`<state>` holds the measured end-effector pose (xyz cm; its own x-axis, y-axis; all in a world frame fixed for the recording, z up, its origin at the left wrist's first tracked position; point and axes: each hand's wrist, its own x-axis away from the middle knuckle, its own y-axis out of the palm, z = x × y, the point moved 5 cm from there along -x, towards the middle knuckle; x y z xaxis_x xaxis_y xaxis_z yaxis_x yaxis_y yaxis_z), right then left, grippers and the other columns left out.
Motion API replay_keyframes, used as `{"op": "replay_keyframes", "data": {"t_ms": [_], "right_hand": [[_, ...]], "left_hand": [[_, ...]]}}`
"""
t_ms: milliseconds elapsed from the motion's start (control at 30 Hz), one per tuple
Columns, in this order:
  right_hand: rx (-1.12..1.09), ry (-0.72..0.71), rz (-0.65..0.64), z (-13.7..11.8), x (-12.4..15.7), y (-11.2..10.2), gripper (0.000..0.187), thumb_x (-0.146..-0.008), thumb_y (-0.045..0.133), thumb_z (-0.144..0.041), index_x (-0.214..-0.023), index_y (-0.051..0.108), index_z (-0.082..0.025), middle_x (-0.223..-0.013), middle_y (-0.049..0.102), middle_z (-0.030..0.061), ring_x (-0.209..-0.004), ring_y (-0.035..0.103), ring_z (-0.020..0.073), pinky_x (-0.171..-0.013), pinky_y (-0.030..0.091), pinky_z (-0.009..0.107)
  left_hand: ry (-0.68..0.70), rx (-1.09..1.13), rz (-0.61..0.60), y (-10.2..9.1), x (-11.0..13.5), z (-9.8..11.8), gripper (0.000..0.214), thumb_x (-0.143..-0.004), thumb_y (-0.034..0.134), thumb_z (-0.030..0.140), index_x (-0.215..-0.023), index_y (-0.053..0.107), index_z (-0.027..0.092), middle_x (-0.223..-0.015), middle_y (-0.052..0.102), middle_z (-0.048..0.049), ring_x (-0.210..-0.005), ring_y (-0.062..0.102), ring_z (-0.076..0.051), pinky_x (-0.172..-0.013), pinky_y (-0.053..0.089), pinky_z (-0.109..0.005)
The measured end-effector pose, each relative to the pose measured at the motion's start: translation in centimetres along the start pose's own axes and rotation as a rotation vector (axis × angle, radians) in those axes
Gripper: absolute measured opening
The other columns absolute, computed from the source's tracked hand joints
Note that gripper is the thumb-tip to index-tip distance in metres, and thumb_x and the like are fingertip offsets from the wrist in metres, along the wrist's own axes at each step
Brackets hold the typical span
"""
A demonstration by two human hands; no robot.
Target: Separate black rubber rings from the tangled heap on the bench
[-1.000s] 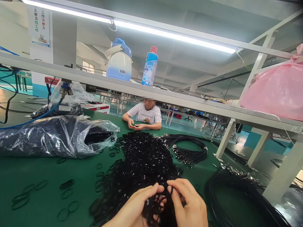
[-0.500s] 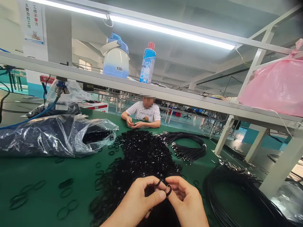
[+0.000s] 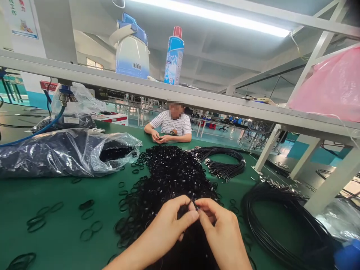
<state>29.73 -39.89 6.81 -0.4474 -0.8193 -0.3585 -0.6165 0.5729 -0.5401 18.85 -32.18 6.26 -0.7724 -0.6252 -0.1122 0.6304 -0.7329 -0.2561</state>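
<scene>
Over the near end of a heap of black rubber bands (image 3: pixel 174 170), my two hands meet fingertip to fingertip. My left hand (image 3: pixel 174 221) is closed in a pinch, thumb against forefinger, on a small black band (image 3: pixel 197 209). Touching it from the other side is my right hand (image 3: pixel 221 228), its thumb and fingers also pinched on the band. Only a dark sliver of the band shows; the fingers hide the rest. Loose bands (image 3: pixel 87 214) lie scattered on the green table (image 3: pixel 67 236) to the left.
An open plastic bag (image 3: pixel 56 153) of black bands lies at left. Coiled black cables (image 3: pixel 253 225) with metal ends lie at right, another bundle (image 3: pixel 225 161) farther back. A shelf (image 3: pixel 168 92) crosses above. A person (image 3: pixel 174 125) sits opposite, hands together.
The view has tilted down a little. My fingertips have drawn closer together, and the band that showed as a ring at my right fingertips is now mostly covered. A blue object has appeared at lower right.
</scene>
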Motion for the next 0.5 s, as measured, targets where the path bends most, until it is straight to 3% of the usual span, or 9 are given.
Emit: {"op": "replay_keyframes", "data": {"t_ms": [67,167,267,367,433,500], "right_hand": [[-0.059,0.025,-0.019,-0.3,0.2,0.0,0.022,-0.083,0.052,-0.021,-0.097,0.069,-0.025,-0.085,0.072,0.0012,-0.073,0.066,0.016,-0.066,0.05,0.023],[-0.165,0.05,-0.078,-0.5,0.1,0.5,0.02,-0.083,0.054,-0.023,-0.097,0.069,-0.023,-0.086,0.072,0.0016,-0.075,0.066,0.0156,-0.067,0.05,0.023],[-0.163,0.084,-0.052,-0.3,-0.5,-0.3,0.019,-0.083,0.055,-0.024,-0.097,0.068,-0.022,-0.088,0.071,0.0018,-0.078,0.065,0.0164,-0.07,0.05,0.025],[-0.047,0.078,-0.022,-0.4,-0.3,-2.9,0.019,-0.085,0.052,-0.025,-0.097,0.067,-0.025,-0.088,0.071,-0.0003,-0.08,0.065,0.016,-0.073,0.05,0.026],[0.127,0.007,-0.144,-0.9,1.4,-4.5,0.02,-0.088,0.049,-0.025,-0.097,0.066,-0.029,-0.091,0.07,-0.0018,-0.082,0.065,0.0157,-0.075,0.05,0.027],[0.383,-0.17,-0.464,-1.8,5.0,-4.8,0.017,-0.086,0.055,-0.03,-0.1,0.064,-0.033,-0.1,0.068,-0.0005,-0.09,0.063,0.0184,-0.078,0.051,0.029]], "left_hand": [[0.003,0.065,0.001,-0.2,-0.2,-0.1,0.021,-0.084,0.051,0.038,-0.077,0.053,0.019,-0.052,0.039,0.009,-0.043,0.038,-0.007,-0.042,0.032,-0.016],[-0.065,0.131,0.02,-0.7,-0.5,-0.4,0.021,-0.084,0.053,0.038,-0.079,0.055,0.017,-0.049,0.041,0.0089,-0.041,0.035,-0.005,-0.039,0.027,-0.015],[-0.137,0.17,0.039,-0.9,-0.5,-0.7,0.021,-0.082,0.055,0.036,-0.092,0.059,0.018,-0.063,0.053,0.0052,-0.044,0.038,-0.004,-0.039,0.026,-0.015],[-0.142,0.156,0.067,-1.2,-0.5,-0.7,0.031,-0.082,0.056,0.037,-0.107,0.058,0.02,-0.08,0.061,0.0009,-0.047,0.041,-0.004,-0.041,0.027,-0.016],[-0.14,0.151,0.067,-1.3,-0.6,-0.7,0.034,-0.083,0.055,0.039,-0.112,0.058,0.02,-0.084,0.062,-0.0003,-0.047,0.04,-0.004,-0.042,0.026,-0.017],[-0.149,0.152,0.059,-1.4,-0.6,-0.7,0.035,-0.084,0.054,0.04,-0.113,0.058,0.02,-0.085,0.062,-0.0004,-0.047,0.039,-0.003,-0.042,0.026,-0.017]]}}
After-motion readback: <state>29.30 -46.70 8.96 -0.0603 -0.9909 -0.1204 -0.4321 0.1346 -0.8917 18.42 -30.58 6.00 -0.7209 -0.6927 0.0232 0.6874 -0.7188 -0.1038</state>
